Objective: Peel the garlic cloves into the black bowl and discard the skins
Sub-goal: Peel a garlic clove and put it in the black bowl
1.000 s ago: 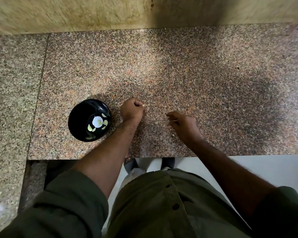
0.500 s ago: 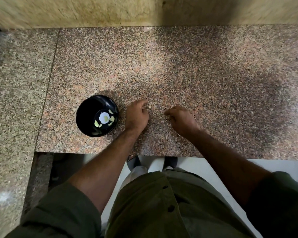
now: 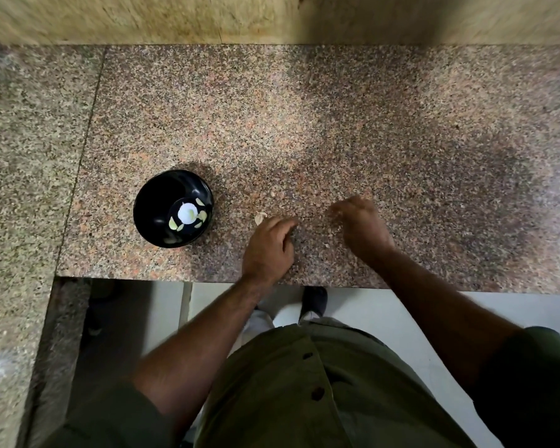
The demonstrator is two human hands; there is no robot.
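Garlic skin [image 3: 260, 217] lies on the worktop [image 3: 337, 124] right of the black bowl [image 3: 156, 202], just beyond the loosely curled, empty-looking left hand [image 3: 269, 248], nearer than the blurred right hand [image 3: 361, 227], whose grip I cannot tell.

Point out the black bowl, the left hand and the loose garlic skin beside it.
black bowl [image 3: 149, 205]: head view, bare inner wall.
left hand [image 3: 267, 250]: head view, back of hand.
garlic skin [image 3: 260, 217]: head view, middle of the pale flake.

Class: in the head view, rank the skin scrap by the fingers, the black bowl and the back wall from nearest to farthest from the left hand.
1. Skin scrap, just beyond the left hand.
2. Black bowl, to its left.
3. Back wall, far across the counter.
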